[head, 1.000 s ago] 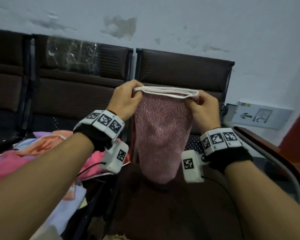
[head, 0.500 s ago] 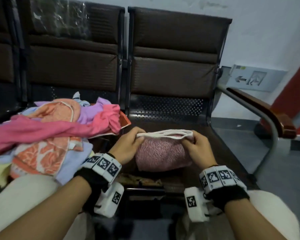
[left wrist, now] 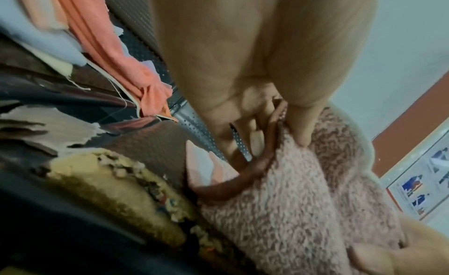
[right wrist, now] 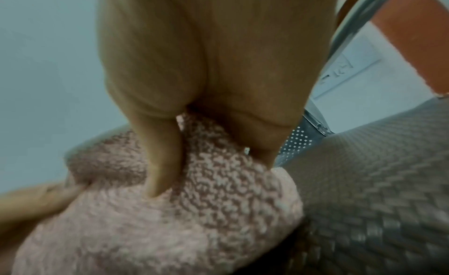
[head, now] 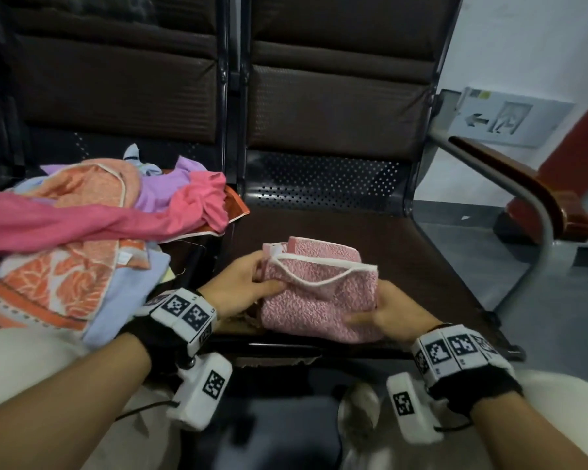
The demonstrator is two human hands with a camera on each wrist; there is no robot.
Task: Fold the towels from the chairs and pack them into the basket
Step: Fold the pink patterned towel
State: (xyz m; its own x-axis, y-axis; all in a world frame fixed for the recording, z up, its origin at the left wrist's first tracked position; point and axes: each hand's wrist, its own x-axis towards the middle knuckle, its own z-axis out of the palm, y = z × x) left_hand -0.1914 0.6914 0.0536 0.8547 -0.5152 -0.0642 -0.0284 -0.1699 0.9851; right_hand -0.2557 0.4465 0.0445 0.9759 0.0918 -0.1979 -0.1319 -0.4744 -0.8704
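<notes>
A pink terry towel (head: 319, 300) with a white hem lies folded on the front of the dark brown chair seat (head: 421, 259). My left hand (head: 241, 283) grips its left edge, thumb on top and fingers underneath, as the left wrist view shows on the towel (left wrist: 279, 202). My right hand (head: 387, 313) holds the lower right side, its thumb pressed into the pile of the towel (right wrist: 170, 221). The basket is not in view.
A heap of unfolded towels (head: 82, 232) in pink, orange, lilac and pale blue covers the chair to the left. A metal armrest with a wooden top (head: 523, 184) bounds the right side. The seat's front edge is torn, with foam (left wrist: 116, 183) showing.
Both hands brought the pink towel down from chest height onto the seat and doubled it over. The view tilted down with them.
</notes>
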